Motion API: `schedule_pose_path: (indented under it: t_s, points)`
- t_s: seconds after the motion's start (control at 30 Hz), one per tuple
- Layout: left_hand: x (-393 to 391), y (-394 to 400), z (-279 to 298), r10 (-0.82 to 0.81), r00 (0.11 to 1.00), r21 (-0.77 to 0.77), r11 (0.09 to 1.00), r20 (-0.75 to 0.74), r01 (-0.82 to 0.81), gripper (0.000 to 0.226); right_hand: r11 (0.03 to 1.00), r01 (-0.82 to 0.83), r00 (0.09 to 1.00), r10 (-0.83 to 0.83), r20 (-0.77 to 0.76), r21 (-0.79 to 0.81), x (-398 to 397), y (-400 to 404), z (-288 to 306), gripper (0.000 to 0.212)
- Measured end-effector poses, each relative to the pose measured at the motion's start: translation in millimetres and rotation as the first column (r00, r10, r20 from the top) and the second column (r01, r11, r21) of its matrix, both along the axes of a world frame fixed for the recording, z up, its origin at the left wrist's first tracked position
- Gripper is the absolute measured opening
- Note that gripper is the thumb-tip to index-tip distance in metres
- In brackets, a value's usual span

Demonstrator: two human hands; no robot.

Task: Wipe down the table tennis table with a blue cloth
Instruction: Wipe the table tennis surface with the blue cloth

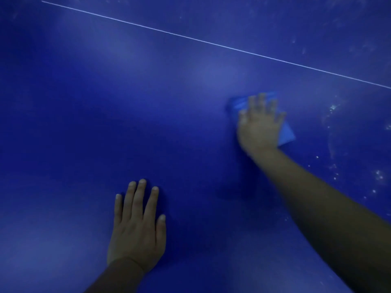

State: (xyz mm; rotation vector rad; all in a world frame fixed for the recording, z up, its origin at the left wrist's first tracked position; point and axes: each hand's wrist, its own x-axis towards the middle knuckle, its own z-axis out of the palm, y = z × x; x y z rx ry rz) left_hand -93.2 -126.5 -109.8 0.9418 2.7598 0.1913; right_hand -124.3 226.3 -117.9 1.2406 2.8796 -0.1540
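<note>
On the far side of the dark blue table [105,102], just short of the thin white line [211,42], the right hand [259,125] lies flat with fingers spread, pressing the blue cloth [286,135] against the surface; its grip is loose and open, palm down, not curled round the fabric. That hand is blurred, so the wipe looks to be under way. Nearer the body, the left hand [136,231] rests flat on the table, fingers straight, holding nothing. As a judgement, the job is partly done: the middle and left of the surface look smooth and even, while pale specks and smears [335,115] show along the right edge and beyond the line, so those areas are probably left to clean. Counted: one cloth, two hands, one white line, one table.
</note>
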Motion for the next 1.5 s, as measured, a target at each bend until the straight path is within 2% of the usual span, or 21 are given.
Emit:
schedule_pose_path:
  t_s: [0.07, 0.1, 0.13, 0.17, 0.23, 0.3, 0.33, 0.4, 0.47, 0.53, 0.57, 0.73, 0.8, 0.87, 0.93, 1.03, 1.13, 1.23, 1.3, 1.4, 1.5]
  points:
    - [0.0, -0.7, -1.6, -0.001, 1.000, -0.001, 1.000, -0.005, 0.001, 0.065, 0.939, -0.342, 0.938, 0.343, 0.041, -0.032, 2.7, -35.2, -5.2, 0.061]
    - [0.3, -1.4, -3.4, 0.001, 1.000, 0.000, 1.000, -0.009, -0.001, 0.065, 0.913, -0.404, 0.912, 0.407, 0.060, -0.053, 7.9, -28.6, -3.0, 0.062]
    - [0.3, -1.6, -4.7, 0.002, 1.000, 0.008, 1.000, -0.009, -0.002, 0.065, 0.924, -0.382, 0.921, 0.383, 0.076, -0.029, 15.9, -6.3, -0.5, 0.062]
    - [-0.1, -1.5, -5.2, 0.005, 1.000, 0.021, 1.000, -0.010, -0.004, 0.065, 0.960, -0.280, 0.957, 0.277, 0.090, 0.026, 25.7, 23.7, -0.1, 0.060]
    - [-0.5, -0.1, -5.3, 0.001, 1.000, 0.041, 0.999, -0.011, -0.001, 0.065, 0.994, 0.098, 0.991, -0.101, 0.084, 0.039, 51.2, 87.8, 6.4, 0.058]
    - [1.5, -1.2, -4.8, -0.002, 1.000, 0.040, 0.999, -0.005, 0.002, 0.065, 0.911, 0.408, 0.913, -0.404, 0.063, -0.063, 67.9, 116.8, 13.6, 0.061]
    - [2.4, -2.4, -4.2, 0.003, 1.000, 0.057, 0.998, 0.006, -0.004, 0.065, 0.896, 0.438, 0.899, -0.435, 0.051, -0.068, 66.5, 111.6, 12.1, 0.062]
    - [-1.1, -1.7, -1.7, 0.032, 0.999, 0.156, 0.987, 0.020, -0.034, 0.064, 0.960, 0.280, 0.960, -0.280, 0.010, -0.029, 49.5, 75.9, 5.8, 0.062]
    - [-13.7, 7.3, 1.3, 0.056, 0.998, 0.252, 0.966, 0.005, -0.056, 0.062, 0.999, -0.034, 0.999, 0.035, 0.015, -0.021, 28.8, 27.8, 0.3, 0.063]
    - [-37.3, 26.3, 3.9, 0.066, 0.997, 0.287, 0.957, -0.049, -0.049, 0.061, 0.954, -0.295, 0.952, 0.298, 0.066, -0.053, 17.4, -4.3, -3.6, 0.070]
    - [-50.5, 39.2, 4.6, 0.068, 0.995, 0.278, 0.960, -0.073, -0.045, 0.062, 0.939, -0.335, 0.938, 0.340, 0.071, -0.076, 13.1, -1.8, -2.1, 0.072]
    - [-86.8, 78.2, -6.7, 0.162, 0.985, 0.135, 0.979, -0.061, -0.153, 0.075, 0.996, -0.060, 0.991, 0.067, 0.116, -0.058, 26.0, 69.4, 4.7, 0.071]
    - [-87.7, 77.7, -12.9, 0.164, 0.984, 0.122, 0.980, -0.076, -0.154, 0.071, 0.998, -0.029, 0.993, 0.035, 0.113, -0.053, 35.3, 65.3, 3.7, 0.071]
    - [-87.4, 76.6, -13.2, 0.162, 0.984, 0.141, 0.978, -0.072, -0.151, 0.067, 0.996, -0.085, 0.993, 0.087, 0.082, -0.028, 30.7, 34.6, 3.3, 0.069]
    - [-87.7, 76.7, -11.1, 0.169, 0.984, 0.169, 0.973, -0.059, -0.157, 0.067, 0.974, -0.227, 0.973, 0.227, 0.032, 0.000, 6.4, -10.9, 3.1, 0.069]
    - [-88.7, 78.4, -9.7, 0.183, 0.982, 0.184, 0.968, -0.045, -0.172, 0.068, 0.885, -0.461, 0.887, 0.459, -0.037, -0.064, -61.9, -81.2, -3.5, 0.066]
    - [-91.0, 79.9, -10.3, 0.173, 0.983, 0.181, 0.970, -0.054, -0.161, 0.065, 0.851, -0.515, 0.857, 0.508, -0.083, -0.106, -145.8, -113.2, -7.7, 0.060]
    - [-92.3, 80.7, -8.9, 0.158, 0.986, 0.177, 0.973, -0.054, -0.146, 0.063, 0.868, -0.475, 0.880, 0.469, -0.077, -0.146, -204.1, -90.5, -6.0, 0.058]
    - [-92.7, 80.5, -8.9, 0.154, 0.987, 0.161, 0.977, -0.054, -0.143, 0.063, 0.909, -0.396, 0.918, 0.393, -0.049, -0.127, -210.0, -42.2, -5.9, 0.057]
    - [-91.6, 79.2, -9.3, 0.153, 0.987, 0.117, 0.982, -0.046, -0.146, 0.063, 0.995, -0.097, 0.995, 0.097, -0.005, -0.028, -161.9, 67.1, -7.1, 0.056]
    - [-91.1, 79.5, -8.0, 0.147, 0.989, 0.110, 0.984, -0.029, -0.143, 0.063, 0.957, 0.286, 0.958, -0.284, 0.037, -0.044, -81.5, 164.8, 1.1, 0.059]
